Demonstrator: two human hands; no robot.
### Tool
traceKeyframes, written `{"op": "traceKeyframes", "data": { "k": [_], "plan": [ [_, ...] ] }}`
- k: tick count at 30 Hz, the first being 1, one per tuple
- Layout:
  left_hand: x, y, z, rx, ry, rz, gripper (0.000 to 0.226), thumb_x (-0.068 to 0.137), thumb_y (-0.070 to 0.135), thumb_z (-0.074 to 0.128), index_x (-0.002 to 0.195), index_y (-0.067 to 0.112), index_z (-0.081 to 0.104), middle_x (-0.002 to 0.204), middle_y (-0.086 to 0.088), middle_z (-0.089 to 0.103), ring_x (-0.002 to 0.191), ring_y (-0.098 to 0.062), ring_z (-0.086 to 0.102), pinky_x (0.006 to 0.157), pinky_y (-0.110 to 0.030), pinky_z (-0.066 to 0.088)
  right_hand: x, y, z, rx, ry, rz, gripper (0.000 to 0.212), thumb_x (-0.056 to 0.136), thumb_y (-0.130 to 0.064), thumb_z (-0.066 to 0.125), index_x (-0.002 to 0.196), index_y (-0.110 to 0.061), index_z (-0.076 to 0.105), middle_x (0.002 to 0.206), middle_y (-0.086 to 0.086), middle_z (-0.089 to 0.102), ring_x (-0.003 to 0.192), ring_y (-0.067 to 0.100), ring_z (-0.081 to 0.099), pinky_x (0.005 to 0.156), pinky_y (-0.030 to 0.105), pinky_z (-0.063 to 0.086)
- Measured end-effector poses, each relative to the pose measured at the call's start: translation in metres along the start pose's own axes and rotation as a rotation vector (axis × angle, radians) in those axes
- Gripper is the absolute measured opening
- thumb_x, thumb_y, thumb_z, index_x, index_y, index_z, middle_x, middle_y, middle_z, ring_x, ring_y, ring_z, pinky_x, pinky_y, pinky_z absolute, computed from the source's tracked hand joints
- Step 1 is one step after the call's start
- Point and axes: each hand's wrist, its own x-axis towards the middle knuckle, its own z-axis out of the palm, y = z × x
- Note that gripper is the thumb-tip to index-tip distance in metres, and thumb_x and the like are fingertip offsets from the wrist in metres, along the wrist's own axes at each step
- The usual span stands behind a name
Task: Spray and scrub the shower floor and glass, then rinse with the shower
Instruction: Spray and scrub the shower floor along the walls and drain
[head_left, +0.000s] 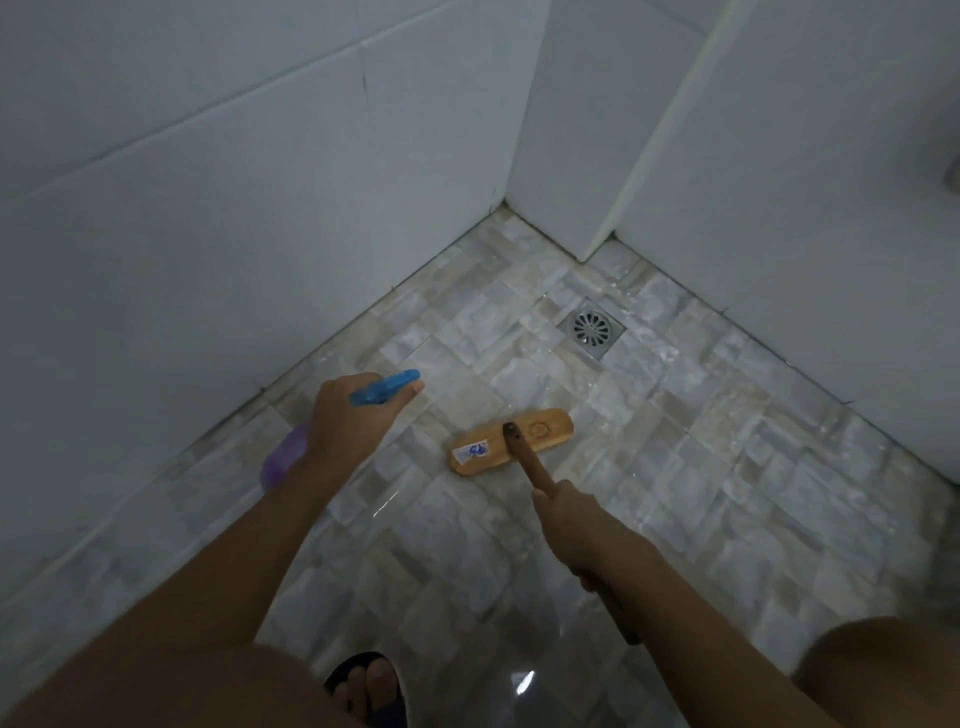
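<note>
My left hand (347, 422) grips a spray bottle (382, 387) with a blue trigger head and a purple body, its nozzle pointing right and down over the wet, grey stone-pattern shower floor (701, 426). One finger lies along the trigger. My right hand (574, 519) grips the brown handle of a wooden scrub brush (511, 440). The brush head rests flat on the floor in the middle, with a small sticker on its left half. The handle runs from the head back under my right hand.
A round metal drain (592, 328) sits in the floor to the upper right of the brush. White tiled walls (208, 208) close the corner at left and behind. A white wall (805, 156) stands at right. My sandalled foot (366, 688) is at the bottom.
</note>
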Motion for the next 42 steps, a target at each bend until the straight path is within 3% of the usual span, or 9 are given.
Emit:
{"op": "traceKeyframes", "data": {
  "k": [7,11,14,19,24,26,29,35,42],
  "plan": [
    [0.017,-0.016,-0.028,-0.207,0.164,0.074,0.038,0.085,0.038,0.078,0.072,0.005,0.064,0.062,-0.009,0.060,0.054,-0.010,0.051,0.054,-0.023,0.046,0.015,-0.033,-0.021,-0.041,-0.037,-0.035,0.045,0.108,-0.044,0.031,0.133,-0.010,0.046,0.118,0.014,0.057,0.073,0.016,0.053,0.058,0.029,0.046],
    [0.021,-0.031,-0.029,-0.123,0.248,0.200,0.034,0.091,0.033,0.072,0.075,0.006,0.061,0.064,-0.006,0.058,0.056,-0.022,0.055,0.056,-0.026,0.046,0.064,-0.105,-0.031,-0.027,0.051,-0.119,0.044,0.107,-0.038,0.030,0.127,-0.005,0.051,0.097,0.014,0.061,0.066,0.027,0.062,0.054,0.035,0.053],
    [0.016,-0.026,-0.024,-0.077,0.249,0.222,0.029,0.093,0.026,0.070,0.074,0.007,0.059,0.061,-0.002,0.052,0.052,-0.017,0.049,0.054,-0.009,0.035,0.081,-0.139,-0.041,-0.019,0.049,-0.136,0.036,0.106,-0.028,0.031,0.119,-0.004,0.054,0.094,0.017,0.066,0.064,0.028,0.062,0.066,0.040,0.058],
    [0.014,-0.025,-0.027,-0.094,0.313,0.185,0.026,0.096,0.019,0.067,0.074,0.006,0.059,0.057,-0.003,0.046,0.053,-0.014,0.041,0.051,-0.008,0.032,0.054,-0.086,-0.031,-0.070,-0.010,-0.140,0.044,0.106,-0.048,0.029,0.122,-0.013,0.049,0.102,0.012,0.062,0.073,0.027,0.064,0.063,0.041,0.058],
    [0.010,-0.033,-0.032,-0.121,0.343,0.139,0.030,0.097,0.020,0.064,0.074,0.001,0.058,0.057,-0.011,0.050,0.049,-0.019,0.044,0.047,-0.016,0.032,0.017,-0.015,-0.002,-0.066,-0.042,-0.090,0.039,0.106,-0.048,0.032,0.121,-0.015,0.048,0.110,0.007,0.059,0.086,0.019,0.060,0.074,0.038,0.054],
    [0.009,-0.034,-0.030,-0.104,0.327,0.164,0.031,0.097,0.020,0.064,0.074,0.001,0.059,0.058,-0.011,0.051,0.049,-0.021,0.045,0.049,-0.017,0.035,0.023,-0.029,-0.003,-0.059,-0.031,-0.073,0.039,0.106,-0.049,0.032,0.120,-0.015,0.047,0.111,0.009,0.058,0.087,0.021,0.060,0.073,0.039,0.055],
    [0.007,-0.029,-0.026,-0.094,0.295,0.199,0.026,0.097,0.023,0.064,0.084,0.000,0.066,0.063,-0.012,0.058,0.053,-0.030,0.055,0.051,-0.037,0.046,0.054,-0.079,-0.012,-0.052,0.012,-0.130,0.049,0.106,-0.047,0.030,0.134,-0.011,0.046,0.124,0.015,0.057,0.101,0.032,0.062,0.083,0.046,0.055],
    [0.006,-0.016,-0.020,-0.012,0.219,0.252,0.024,0.093,0.025,0.063,0.078,0.006,0.064,0.060,-0.007,0.055,0.051,-0.026,0.054,0.048,-0.037,0.044,0.091,-0.157,-0.033,0.049,0.035,-0.167,0.042,0.107,-0.038,0.031,0.129,-0.007,0.049,0.101,0.015,0.062,0.065,0.027,0.061,0.056,0.035,0.053],
    [0.004,-0.017,-0.017,-0.001,0.215,0.249,0.025,0.092,0.027,0.062,0.083,0.004,0.067,0.065,-0.011,0.061,0.056,-0.030,0.059,0.052,-0.045,0.050,0.052,-0.042,-0.024,0.026,0.058,-0.100,0.046,0.107,-0.045,0.032,0.126,-0.007,0.049,0.113,0.016,0.059,0.078,0.024,0.058,0.064,0.038,0.052]
  ]
}}
